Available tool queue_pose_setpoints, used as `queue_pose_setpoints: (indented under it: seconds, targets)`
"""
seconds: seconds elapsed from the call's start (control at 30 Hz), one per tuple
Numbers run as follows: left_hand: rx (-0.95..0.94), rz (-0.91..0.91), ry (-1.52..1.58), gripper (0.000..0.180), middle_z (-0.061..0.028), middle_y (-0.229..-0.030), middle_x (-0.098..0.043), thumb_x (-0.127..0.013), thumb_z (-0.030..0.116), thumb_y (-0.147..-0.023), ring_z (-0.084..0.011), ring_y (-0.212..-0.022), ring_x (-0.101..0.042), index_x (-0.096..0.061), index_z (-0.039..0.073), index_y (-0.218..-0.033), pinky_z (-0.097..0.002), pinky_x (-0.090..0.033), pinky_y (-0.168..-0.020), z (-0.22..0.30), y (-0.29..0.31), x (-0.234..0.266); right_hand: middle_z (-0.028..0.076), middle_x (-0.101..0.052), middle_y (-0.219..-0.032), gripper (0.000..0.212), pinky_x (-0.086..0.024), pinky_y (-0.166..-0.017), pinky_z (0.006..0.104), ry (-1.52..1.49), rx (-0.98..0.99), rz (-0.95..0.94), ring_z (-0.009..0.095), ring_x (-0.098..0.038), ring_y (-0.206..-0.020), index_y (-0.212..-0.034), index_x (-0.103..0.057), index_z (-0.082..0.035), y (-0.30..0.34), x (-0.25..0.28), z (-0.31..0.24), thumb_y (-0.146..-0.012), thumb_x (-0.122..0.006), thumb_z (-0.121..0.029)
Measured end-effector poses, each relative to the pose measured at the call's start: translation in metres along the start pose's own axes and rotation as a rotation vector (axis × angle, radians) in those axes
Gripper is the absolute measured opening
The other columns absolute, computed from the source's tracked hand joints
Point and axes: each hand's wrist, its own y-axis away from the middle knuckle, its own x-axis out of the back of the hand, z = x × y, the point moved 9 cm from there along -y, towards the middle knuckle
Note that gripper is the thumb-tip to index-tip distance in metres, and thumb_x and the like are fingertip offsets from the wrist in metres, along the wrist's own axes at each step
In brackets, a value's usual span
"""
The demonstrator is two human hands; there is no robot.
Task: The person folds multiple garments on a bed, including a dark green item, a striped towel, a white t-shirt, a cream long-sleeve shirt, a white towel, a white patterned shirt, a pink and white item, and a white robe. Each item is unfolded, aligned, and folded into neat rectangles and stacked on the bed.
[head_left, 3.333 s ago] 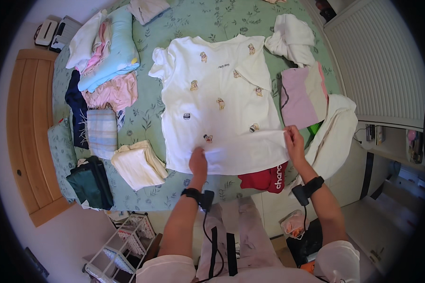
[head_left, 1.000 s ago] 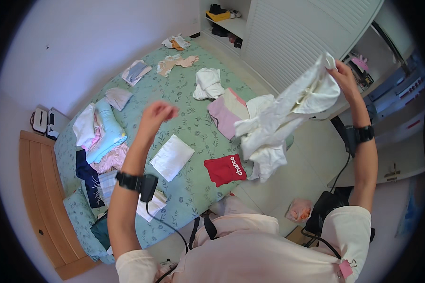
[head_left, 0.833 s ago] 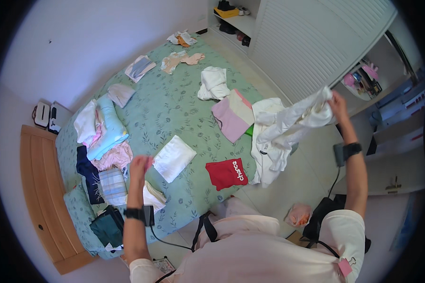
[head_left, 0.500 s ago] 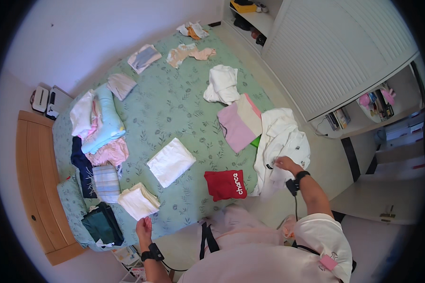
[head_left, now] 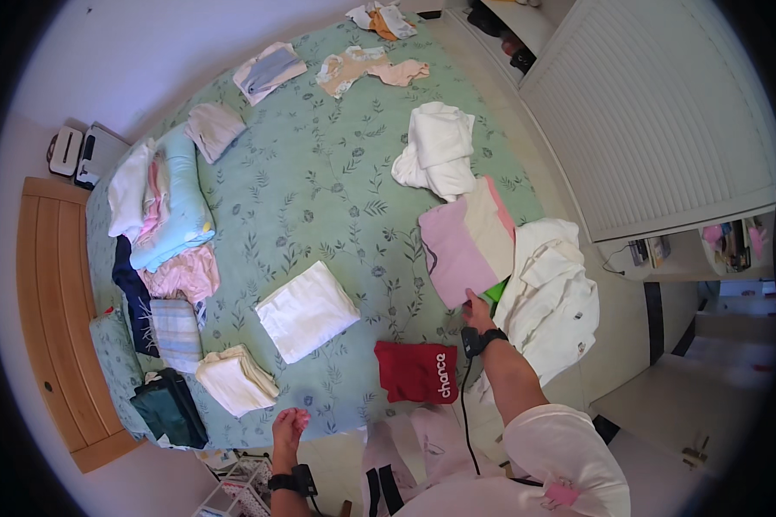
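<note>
My right hand [head_left: 474, 312] is at the lower corner of a folded lilac and cream garment [head_left: 462, 243] with a pink edge, its fingers closed on the fabric. Something bright green [head_left: 495, 291] peeps out from under that garment beside my fingers. A loose white garment [head_left: 550, 297] lies along the bed's right edge, next to my right wrist. My left hand [head_left: 290, 426] hovers by the bed's near edge, empty, its fingers loosely curled and apart. Close to it lies a folded cream cloth stack [head_left: 237, 379]. A folded red garment [head_left: 416, 372] with white lettering rests between my hands.
A folded white cloth [head_left: 308, 311] is mid-bed; a white bundle [head_left: 438, 148] sits farther right. Stacked bedding and clothes, including a light-blue quilt [head_left: 174, 202], line the wooden headboard [head_left: 56, 327]. Several small garments lie along the far side. A white louvred wardrobe [head_left: 663, 121] stands right.
My right hand has moved left from the loose white garment to the lilac and cream garment's corner. My left hand is now slightly farther from the cream stack. The view has shifted.
</note>
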Motion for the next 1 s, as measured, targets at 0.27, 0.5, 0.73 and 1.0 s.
queue_pose_setpoints:
  seconds: [0.27,0.5,0.73,1.0]
  targets:
    - [-0.045,-0.130,-0.230,0.017,-0.0114,-0.089,-0.064,-0.056,0.012,-0.089,-0.0194,-0.077,-0.065,-0.054,0.001,-0.102,-0.0245,-0.051,-0.063,0.025,-0.039,-0.146,-0.001,-0.056,-0.070,0.022,-0.032,-0.044,0.0204,-0.174,0.208,-0.277,0.007,-0.046,-0.051,-0.092,-0.056,-0.009,0.035,-0.048,-0.072,-0.078,-0.071,-0.016]
    - [0.086,-0.622,-0.046,0.073,-0.0138,-0.133,-0.039,-0.058,0.022,-0.089,-0.0305,-0.114,-0.049,-0.010,0.014,-0.143,-0.0423,-0.045,-0.090,0.031,-0.013,-0.343,0.009,-0.054,-0.115,0.050,-0.044,-0.087,0.0306,0.104,0.264,-0.537,0.018,-0.053,-0.105,-0.126,-0.042,-0.001,0.194,-0.047,-0.151,-0.081,-0.064,-0.008]
    - [0.298,-0.806,0.008,0.045,-0.0116,-0.115,-0.055,-0.057,0.021,-0.089,-0.0182,-0.101,-0.057,-0.042,-0.002,-0.125,-0.0331,-0.048,-0.089,0.021,-0.004,-0.381,0.008,-0.056,-0.113,0.051,-0.045,-0.087,0.0320,0.367,0.136,-0.833,0.017,-0.054,-0.103,-0.125,-0.043,0.001,0.267,-0.054,-0.155,-0.080,-0.063,-0.010]
    - [0.132,-0.560,0.014,0.035,-0.0133,-0.115,-0.057,-0.054,0.014,-0.091,-0.0206,-0.104,-0.056,-0.048,-0.006,-0.120,-0.0324,-0.046,-0.092,0.054,0.011,-0.336,0.006,-0.061,-0.103,0.042,-0.046,-0.083,0.0288,0.611,0.248,-0.817,0.014,-0.057,-0.094,-0.115,-0.053,0.002,0.245,-0.085,-0.184,-0.078,-0.067,-0.013]
